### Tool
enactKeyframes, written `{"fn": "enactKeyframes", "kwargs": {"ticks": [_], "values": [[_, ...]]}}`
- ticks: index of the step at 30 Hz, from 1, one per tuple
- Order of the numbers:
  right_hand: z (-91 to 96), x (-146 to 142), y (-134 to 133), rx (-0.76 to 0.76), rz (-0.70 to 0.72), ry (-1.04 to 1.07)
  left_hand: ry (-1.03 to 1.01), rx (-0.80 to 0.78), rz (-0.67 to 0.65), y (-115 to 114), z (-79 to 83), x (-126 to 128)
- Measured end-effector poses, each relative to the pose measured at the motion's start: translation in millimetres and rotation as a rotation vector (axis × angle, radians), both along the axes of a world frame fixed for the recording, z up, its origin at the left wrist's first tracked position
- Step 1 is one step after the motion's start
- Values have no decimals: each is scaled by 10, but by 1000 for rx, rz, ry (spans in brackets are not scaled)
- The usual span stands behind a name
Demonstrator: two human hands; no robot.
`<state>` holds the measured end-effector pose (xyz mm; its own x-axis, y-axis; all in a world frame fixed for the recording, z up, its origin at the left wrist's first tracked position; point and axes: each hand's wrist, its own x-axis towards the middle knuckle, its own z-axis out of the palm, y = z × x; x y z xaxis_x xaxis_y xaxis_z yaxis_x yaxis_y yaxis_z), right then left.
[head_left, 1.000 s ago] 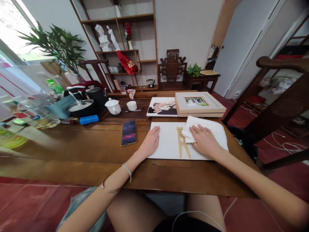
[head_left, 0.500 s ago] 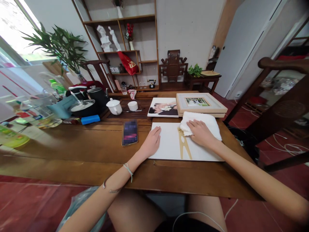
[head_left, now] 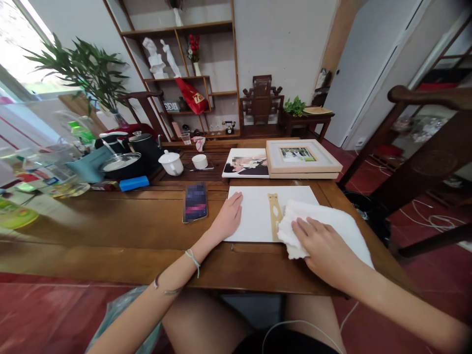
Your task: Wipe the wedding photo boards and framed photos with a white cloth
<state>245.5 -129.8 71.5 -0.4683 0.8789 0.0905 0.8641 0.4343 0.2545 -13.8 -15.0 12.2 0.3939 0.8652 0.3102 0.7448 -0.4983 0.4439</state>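
A flat white panel [head_left: 254, 211] lies on the wooden table, with a tan piece shaped like a prop stand [head_left: 273, 209] along its middle. My left hand [head_left: 229, 216] rests on the panel's left edge, fingers stretched out and holding nothing. Under my right hand [head_left: 322, 248] is a bunched white towel [head_left: 339, 223], pressed down by the fingers. The towel covers the panel's right part and the stand's lower right leg, and hangs over the panel's near edge.
Behind the panel lie a photo print [head_left: 246, 162] and a pale framed picture [head_left: 302, 156]. A phone [head_left: 195, 202] is left of my left hand. Farther left are a white lidded cup [head_left: 171, 162], a blue block [head_left: 133, 184] and a black kettle [head_left: 144, 150]. A dark chair [head_left: 416, 147] stands at right.
My right hand has drawn the towel toward me, from the panel's far right part to its near edge. The stand's top now shows and its lower leg is covered. My left hand stays in place.
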Motion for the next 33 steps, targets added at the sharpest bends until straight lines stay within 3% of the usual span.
{"fn": "enactKeyframes", "kwargs": {"ticks": [10,16,21,29,33], "values": [[47,-47,765,-35,-148,79,-30,10,-12,2,3,-13],[-26,-57,989,15,-146,82,-21,-6,-12,12,-6,-19],[-31,-32,908,-5,-107,79,-22,9,-17,9,-6,-24],[30,-81,325,-16,-66,15,-17,20,-22,8,-4,-21],[97,-69,226,-50,-62,20,-5,5,-11,5,1,-13]]}}
